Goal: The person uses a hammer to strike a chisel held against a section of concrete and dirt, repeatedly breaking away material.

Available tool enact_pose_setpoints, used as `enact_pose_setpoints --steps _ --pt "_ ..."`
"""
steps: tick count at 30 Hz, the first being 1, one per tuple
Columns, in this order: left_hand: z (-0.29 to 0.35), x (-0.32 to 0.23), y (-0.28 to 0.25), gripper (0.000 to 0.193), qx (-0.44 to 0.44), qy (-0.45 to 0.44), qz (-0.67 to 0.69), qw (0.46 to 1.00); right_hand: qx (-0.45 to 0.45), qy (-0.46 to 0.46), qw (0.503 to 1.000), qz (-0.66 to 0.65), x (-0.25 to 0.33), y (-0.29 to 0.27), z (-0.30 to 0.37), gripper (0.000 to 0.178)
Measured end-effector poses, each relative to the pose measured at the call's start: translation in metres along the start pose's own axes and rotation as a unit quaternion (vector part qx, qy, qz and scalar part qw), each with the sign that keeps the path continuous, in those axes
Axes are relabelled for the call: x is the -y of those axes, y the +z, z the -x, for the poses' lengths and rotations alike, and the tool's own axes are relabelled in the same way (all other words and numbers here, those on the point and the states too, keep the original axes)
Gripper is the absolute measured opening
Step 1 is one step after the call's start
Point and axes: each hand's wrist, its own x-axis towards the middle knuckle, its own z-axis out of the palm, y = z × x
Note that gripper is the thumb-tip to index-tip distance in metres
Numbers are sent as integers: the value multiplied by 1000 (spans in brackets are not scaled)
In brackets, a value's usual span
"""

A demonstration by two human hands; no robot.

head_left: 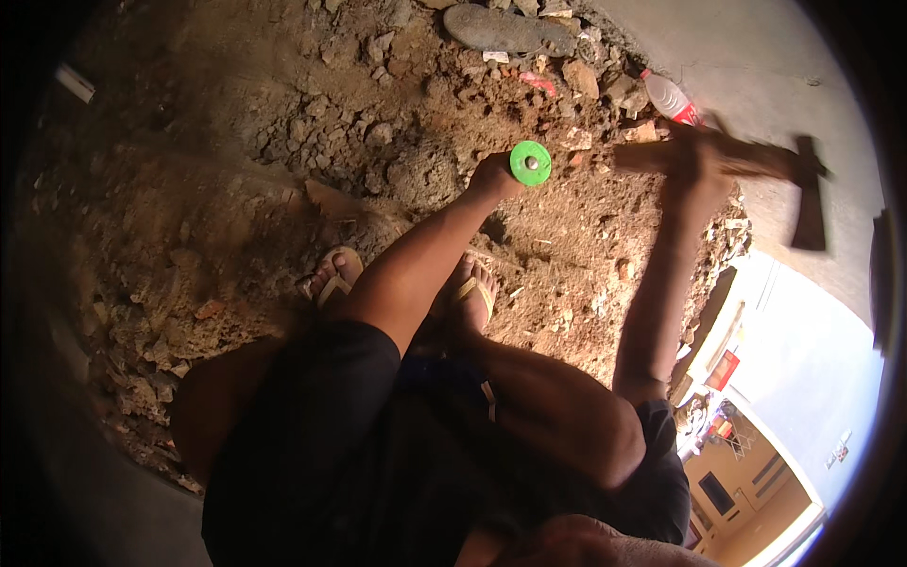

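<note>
Left hand (496, 177) is gripping a green-disced tool (531, 163), right hand (697, 163) a hammer (770, 163) above the soil's (567, 283) right edge; aiming squarely is likely working best.

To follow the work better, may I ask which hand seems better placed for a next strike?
Probably the right hand: it grips the hammer-like tool by its wooden handle, with the head clear of the fingers. The left hand is occupied, holding the green-topped tool.
</note>
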Motion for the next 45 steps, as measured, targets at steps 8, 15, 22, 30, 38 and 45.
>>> enact_pose_setpoints --steps 8,15,22,30,38,45 --pt "-5 -12 -14 34 73 -100 -18 992 -4 -85 996 24 11 -46 26 30" --pt "-4 0 1 26 94 -100 -104 985 325 305 895 32 -80 17 128 16" --pt "-7 -40 -26 36 136 -145 -43 979 -35 -80 947 -308 57 -44 19 25" --pt "-18 -35 -7 34 158 -159 -65 972 407 102 895 152 -146 11 134 17" --pt "-5 -35 -19 25 100 -68 -51 991 -55 -120 961 -242 52 -55 5 16" --pt "-3 -34 -15 31 142 -67 -64 986 408 366 836 -9 -137 34 175 18"
